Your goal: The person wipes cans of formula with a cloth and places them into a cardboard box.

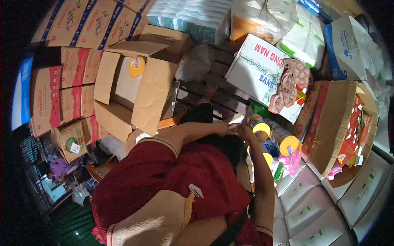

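My left hand point(224, 128) and my right hand point(245, 133) meet in front of my body, fingers drawn together and touching. Whatever is between them, if anything, is too small to make out. Just right of my right hand stand several containers with yellow lids, one a jar with a yellow lid point(261, 128) and another a larger clear jar point(288, 144). A pink plastic bag point(290, 163) lies beside these. To the left, an opened cardboard box point(152, 96) has its flaps up, with a round yellow lid point(136, 67) on it.
Stacked cartons point(74, 100) line the left side. Ahead lies a white printed box point(254, 67) with a patterned cloth point(292, 82) on it. An open carton point(334, 123) holding red packets stands at right, above rows of white boxes point(314, 213). Wrapped packs point(188, 18) sit at the back.
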A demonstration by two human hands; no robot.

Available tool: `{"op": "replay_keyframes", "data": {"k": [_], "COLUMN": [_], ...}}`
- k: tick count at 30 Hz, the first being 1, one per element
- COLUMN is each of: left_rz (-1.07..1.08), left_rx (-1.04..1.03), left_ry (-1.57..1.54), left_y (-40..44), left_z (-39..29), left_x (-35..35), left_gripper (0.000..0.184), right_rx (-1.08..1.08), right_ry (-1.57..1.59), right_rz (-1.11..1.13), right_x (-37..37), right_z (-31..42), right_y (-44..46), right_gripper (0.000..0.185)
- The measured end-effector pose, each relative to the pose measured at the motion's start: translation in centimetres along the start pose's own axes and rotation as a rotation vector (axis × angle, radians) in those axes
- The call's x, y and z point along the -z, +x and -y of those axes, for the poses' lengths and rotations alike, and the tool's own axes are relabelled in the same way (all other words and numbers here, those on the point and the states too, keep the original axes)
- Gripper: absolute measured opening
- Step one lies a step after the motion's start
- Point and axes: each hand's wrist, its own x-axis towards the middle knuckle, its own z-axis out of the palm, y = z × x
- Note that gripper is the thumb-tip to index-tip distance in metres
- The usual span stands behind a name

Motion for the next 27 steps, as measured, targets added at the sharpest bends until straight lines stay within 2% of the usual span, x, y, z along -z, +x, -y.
{"op": "replay_keyframes", "data": {"k": [1,3,4,6,8,11,14,15,18,19,20,21,22,23,25,26,27], "left_rz": [-0.012,0.049,0.025,0.09,0.036,-0.009,0.04,0.159,0.242,0.176,0.112,-0.003,-0.108,0.352,0.149,0.335,0.452], "left_rx": [-0.002,0.083,0.051,0.04,0.021,0.06,0.056,0.025,-0.05,-0.086,-0.123,-0.213,-0.306,-0.292,-0.444,-0.232,0.064], "left_ry": [-0.018,-0.116,-0.02,-0.249,0.108,0.041,-0.099,0.09,0.021,-0.014,-0.046,0.017,0.064,0.104,-0.207,-0.521,-0.926], "left_y": [1.1,4.5,3.0,4.9,4.7,4.2,5.6,6.0,4.1,5.1,6.1,8.3,9.3,8.1,6.3,5.8,5.2], "left_z": [1.1,4.1,3.2,6.4,7.1,7.7,9.8,10.3,7.8,8.8,9.8,12.2,13.4,11.6,11.6,11.0,10.4], "left_x": [-1.0,-3.5,-0.7,-2.0,-0.4,0.8,-2.2,-3.4,-0.7,-2.6,-4.5,-9.3,-12.8,-9.2,-10.0,-9.9,-9.8], "left_gripper": [0.03,0.041,0.043,0.04,0.039,0.037,0.035,0.034,0.034,0.035,0.036,0.037,0.038,0.042,0.047,0.047,0.046], "right_rx": [0.076,-0.015,-0.05,-0.141,-0.208,-0.244,-0.259,-0.29,-0.389,-0.427,-0.401,-0.386,-0.429,-0.474,-0.504,-0.526,-0.467], "right_ry": [-0.073,0.047,0.056,0.014,-0.057,-0.052,-0.094,-0.161,-0.099,-0.028,-0.172,-0.313,-0.274,-0.235,-0.024,0.079,0.057], "right_rz": [0.015,0.004,0.01,0.083,0.181,0.198,0.145,0.145,0.115,0.097,-0.024,-0.135,-0.119,-0.105,-0.042,-0.013,-0.082], "right_x": [0.8,0.4,0.1,-0.6,-0.9,0.8,2.3,1.4,1.7,1.7,-0.4,-3.7,-5.2,-6.6,-5.8,-5.4,-6.5], "right_z": [0.9,1.6,1.8,2.9,3.8,6.4,8.0,7.2,7.9,8.1,6.5,4.1,3.5,3.0,4.2,4.9,5.0], "right_y": [0.1,0.5,0.6,1.0,1.9,2.5,2.9,3.2,3.2,3.1,3.6,4.4,4.8,5.2,5.2,5.2,5.4], "right_gripper": [0.028,0.029,0.029,0.029,0.029,0.029,0.032,0.033,0.038,0.04,0.038,0.037,0.036,0.034,0.032,0.032,0.032]}}
